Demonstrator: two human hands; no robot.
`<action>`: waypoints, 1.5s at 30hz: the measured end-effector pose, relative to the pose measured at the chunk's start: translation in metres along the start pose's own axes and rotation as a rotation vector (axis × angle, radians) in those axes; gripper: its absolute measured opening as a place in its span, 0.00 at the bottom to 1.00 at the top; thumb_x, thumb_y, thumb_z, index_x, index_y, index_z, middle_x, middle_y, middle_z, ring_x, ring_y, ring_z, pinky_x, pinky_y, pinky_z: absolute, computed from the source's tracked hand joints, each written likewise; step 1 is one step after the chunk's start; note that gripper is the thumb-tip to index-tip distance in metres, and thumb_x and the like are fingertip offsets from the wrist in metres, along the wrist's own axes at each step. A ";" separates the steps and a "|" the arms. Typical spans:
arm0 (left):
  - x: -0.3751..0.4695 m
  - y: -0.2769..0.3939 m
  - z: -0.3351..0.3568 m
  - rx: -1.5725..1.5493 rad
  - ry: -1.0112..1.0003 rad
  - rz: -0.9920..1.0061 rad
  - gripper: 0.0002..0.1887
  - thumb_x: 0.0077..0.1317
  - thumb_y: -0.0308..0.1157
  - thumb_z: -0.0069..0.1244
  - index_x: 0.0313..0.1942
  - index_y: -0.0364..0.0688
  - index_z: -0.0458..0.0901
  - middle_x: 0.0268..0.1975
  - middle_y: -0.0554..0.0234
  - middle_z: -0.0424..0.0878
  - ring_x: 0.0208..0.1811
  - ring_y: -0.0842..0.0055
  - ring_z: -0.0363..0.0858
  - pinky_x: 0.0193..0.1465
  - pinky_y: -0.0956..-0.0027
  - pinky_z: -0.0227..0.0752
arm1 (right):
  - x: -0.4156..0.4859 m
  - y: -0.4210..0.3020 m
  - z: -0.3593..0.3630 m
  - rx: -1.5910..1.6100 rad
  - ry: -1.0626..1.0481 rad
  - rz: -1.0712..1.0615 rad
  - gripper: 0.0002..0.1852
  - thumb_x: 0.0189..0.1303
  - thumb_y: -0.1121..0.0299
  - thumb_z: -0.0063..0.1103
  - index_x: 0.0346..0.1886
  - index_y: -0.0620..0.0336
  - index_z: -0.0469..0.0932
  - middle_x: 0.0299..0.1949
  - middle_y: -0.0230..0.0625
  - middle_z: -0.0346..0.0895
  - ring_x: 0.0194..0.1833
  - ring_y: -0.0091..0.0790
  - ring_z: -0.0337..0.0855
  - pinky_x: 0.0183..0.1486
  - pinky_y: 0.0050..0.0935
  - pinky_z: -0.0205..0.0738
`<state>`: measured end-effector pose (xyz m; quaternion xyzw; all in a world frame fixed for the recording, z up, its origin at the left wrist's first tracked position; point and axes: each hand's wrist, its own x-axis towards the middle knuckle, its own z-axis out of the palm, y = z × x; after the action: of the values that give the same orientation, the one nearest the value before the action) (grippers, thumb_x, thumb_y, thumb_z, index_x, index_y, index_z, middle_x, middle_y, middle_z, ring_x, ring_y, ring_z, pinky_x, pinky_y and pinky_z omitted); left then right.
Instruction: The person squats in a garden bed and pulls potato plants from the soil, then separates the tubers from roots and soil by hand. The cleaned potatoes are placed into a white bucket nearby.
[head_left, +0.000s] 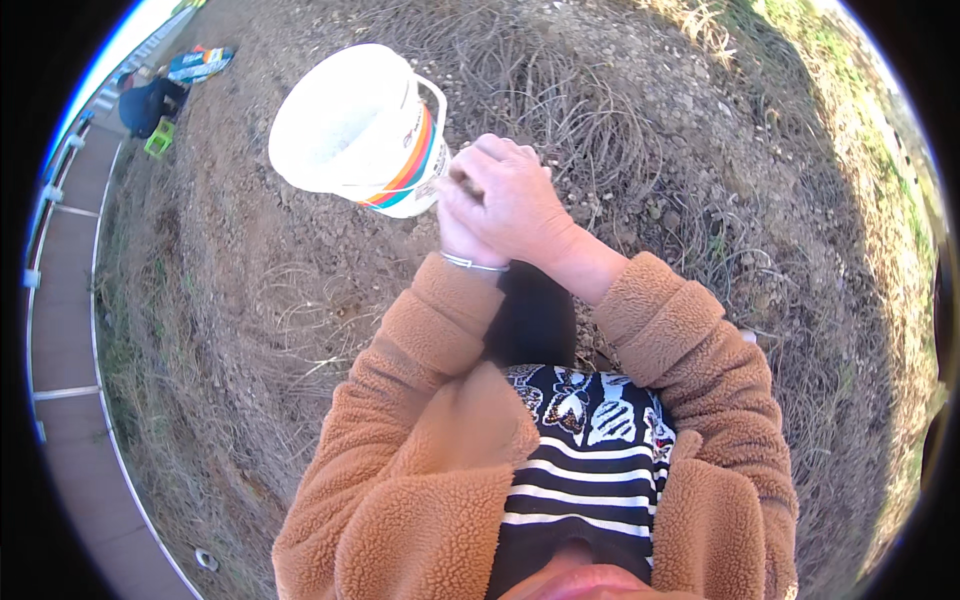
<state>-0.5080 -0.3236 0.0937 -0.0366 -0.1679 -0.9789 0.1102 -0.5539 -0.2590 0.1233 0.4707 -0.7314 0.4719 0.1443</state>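
Observation:
My right hand (510, 199) lies over my left hand (466, 234), the two clasped together in front of my knee. Their fingers are curled, and whether anything small is between them cannot be seen. A bracelet circles my left wrist. Just beyond and to the left of my hands, a white plastic bucket (397, 169) with orange and teal stripes stands tilted in view on the soil, its mouth towards me. The bucket's white handle (439, 105) hangs on the side near my hands. Little can be made out inside the overexposed bucket.
Dry uprooted plant stalks (600, 120) lie on stony soil beyond my hands. At the upper left, a crouching person (142, 106) is beside a green plastic stool (160, 139) and a printed sack (199, 65). A paved path (67, 307) with a railing runs along the left edge.

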 end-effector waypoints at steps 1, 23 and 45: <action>-0.001 0.006 -0.007 0.010 -0.008 0.001 0.24 0.76 0.46 0.31 0.55 0.36 0.73 0.55 0.48 0.77 0.57 0.61 0.76 0.62 0.57 0.71 | -0.003 0.004 0.000 -0.063 -0.024 -0.027 0.16 0.52 0.54 0.67 0.36 0.55 0.81 0.35 0.36 0.74 0.45 0.40 0.76 0.51 0.43 0.63; 0.090 0.082 -0.034 0.974 0.511 -0.076 0.21 0.75 0.35 0.42 0.64 0.33 0.68 0.68 0.47 0.63 0.69 0.64 0.64 0.71 0.56 0.64 | -0.322 0.379 -0.302 0.536 1.010 1.511 0.09 0.69 0.68 0.54 0.45 0.63 0.79 0.38 0.39 0.83 0.37 0.34 0.85 0.38 0.31 0.82; 0.085 -0.163 -0.036 1.507 0.030 -0.861 0.12 0.73 0.29 0.48 0.51 0.32 0.79 0.46 0.62 0.84 0.48 0.81 0.80 0.54 0.76 0.72 | -0.353 0.431 -0.126 -0.246 0.051 1.732 0.32 0.49 0.50 0.66 0.55 0.61 0.75 0.50 0.52 0.80 0.55 0.53 0.79 0.57 0.44 0.72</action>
<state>-0.6294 -0.2036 0.0172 0.1256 -0.7694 -0.5637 -0.2728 -0.7572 0.0881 -0.2825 -0.2800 -0.8741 0.3436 -0.1989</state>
